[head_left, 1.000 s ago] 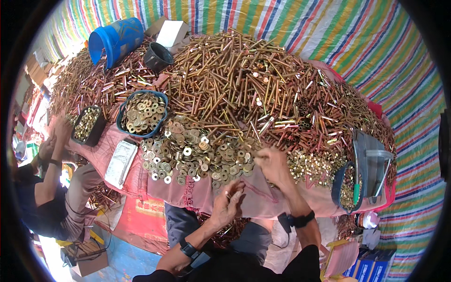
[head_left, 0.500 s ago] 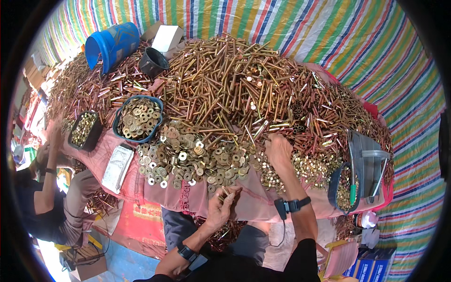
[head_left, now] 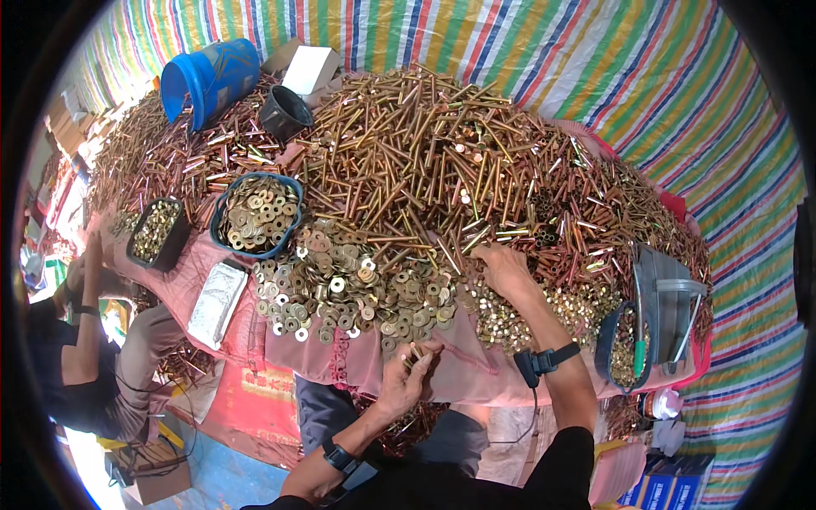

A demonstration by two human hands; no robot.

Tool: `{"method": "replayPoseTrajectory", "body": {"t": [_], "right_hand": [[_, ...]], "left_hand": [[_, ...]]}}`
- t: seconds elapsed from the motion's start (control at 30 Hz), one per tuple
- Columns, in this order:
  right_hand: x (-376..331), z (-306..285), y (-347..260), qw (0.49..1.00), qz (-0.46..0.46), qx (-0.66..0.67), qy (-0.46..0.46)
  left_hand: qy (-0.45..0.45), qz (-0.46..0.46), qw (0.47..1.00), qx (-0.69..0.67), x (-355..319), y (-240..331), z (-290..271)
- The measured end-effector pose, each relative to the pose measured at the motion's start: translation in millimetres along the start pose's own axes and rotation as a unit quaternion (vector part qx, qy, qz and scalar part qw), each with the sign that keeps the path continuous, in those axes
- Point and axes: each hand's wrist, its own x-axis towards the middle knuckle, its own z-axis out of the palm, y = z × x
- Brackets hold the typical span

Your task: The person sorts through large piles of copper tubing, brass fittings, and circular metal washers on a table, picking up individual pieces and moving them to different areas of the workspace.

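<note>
My left hand [head_left: 401, 382] is closed near the front edge of the pink cloth, its fingers pinching small brass-coloured metal pieces [head_left: 415, 357] whose exact kind is hard to see. Just beyond it lies a heap of flat washers [head_left: 340, 285]. My right hand [head_left: 507, 274] reaches to the front edge of a big pile of long brass-coloured bolts [head_left: 408, 161], fingers bent together, fingertips at the bolt ends. What they grip, if anything, I cannot make out. Under my right forearm small nuts [head_left: 557, 310] are spread out.
A blue tub of washers [head_left: 296, 228], a dark tray of nuts [head_left: 180, 229] and a silver foil block [head_left: 218, 306] stand left. A blue bucket [head_left: 200, 93] and black cup [head_left: 285, 115] lie at the back. Grey bins [head_left: 659, 297] stand right. Another person [head_left: 81, 348] works at far left.
My right hand has shifted slightly left and its forearm has swung right, fingers still at the bolts. The left hand has moved a little, with the small metal pieces still in its fingers.
</note>
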Motion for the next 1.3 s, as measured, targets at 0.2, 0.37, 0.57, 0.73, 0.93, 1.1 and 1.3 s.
{"method": "replayPoseTrajectory", "body": {"t": [0.2, 0.37, 0.57, 0.73, 0.93, 1.1, 1.3], "right_hand": [[11, -1, -6, 0.996, -0.021, -0.081, -0.043], [8, -7, -12, 0.982, -0.025, -0.155, -0.101], [6, -4, -9, 0.978, -0.087, -0.17, -0.08], [-4, -26, -7, 0.985, -0.129, -0.103, -0.057], [-51, -42, -13, 0.976, -0.099, 0.158, 0.117], [-108, -2, -51, 0.946, -0.07, 0.269, 0.17], [-137, 33, -102, 0.932, -0.233, 0.25, 0.124]], "left_hand": [[-0.029, -0.05, 0.998, 0.017, -4, -6, -6], [0.018, -0.025, 0.999, 0.013, -4, -9, 1], [-0.043, -0.016, 0.995, 0.09, -4, -3, -6], [-0.035, -0.049, 0.996, 0.062, -5, 1, -5], [-0.032, -0.042, 0.998, 0.033, -3, 0, -4], [0.0, -0.048, 0.991, -0.126, 3, -5, 3], [0.015, -0.194, 0.947, -0.257, 10, 3, -6]]}}
